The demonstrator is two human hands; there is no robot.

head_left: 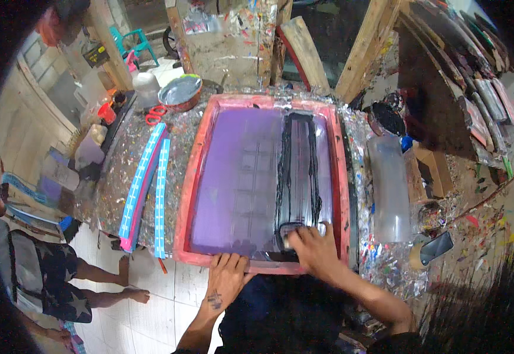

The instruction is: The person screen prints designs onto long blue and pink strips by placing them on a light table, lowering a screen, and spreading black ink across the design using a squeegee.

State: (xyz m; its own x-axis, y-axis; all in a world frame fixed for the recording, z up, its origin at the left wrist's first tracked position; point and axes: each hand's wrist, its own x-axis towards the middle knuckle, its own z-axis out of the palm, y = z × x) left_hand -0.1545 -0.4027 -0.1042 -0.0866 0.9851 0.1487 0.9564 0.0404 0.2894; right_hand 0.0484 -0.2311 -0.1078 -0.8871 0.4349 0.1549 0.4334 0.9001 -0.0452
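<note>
A screen-printing frame (185, 206) with red-painted wooden edges and purple mesh lies on the table in front of me. Black ink (286, 159) runs in long thick streaks down the right part of the mesh. My left hand (228, 271) is closed over the frame's near edge, fingers on top of the wood. At the near right corner, my right hand (316, 251) grips a small squeegee (284, 235) with a dark, inky end, resting on the mesh at the foot of the streaks. Most of its handle is hidden by my fingers.
Blue printed strips (161, 200) lie left of the frame, near red scissors (156, 114) and a bowl (180, 93). To the right are a black ink pot (388, 119), a clear sheet (390, 189), a cardboard box (431, 171) and a phone (437, 248). Another person (62, 271) is at far left.
</note>
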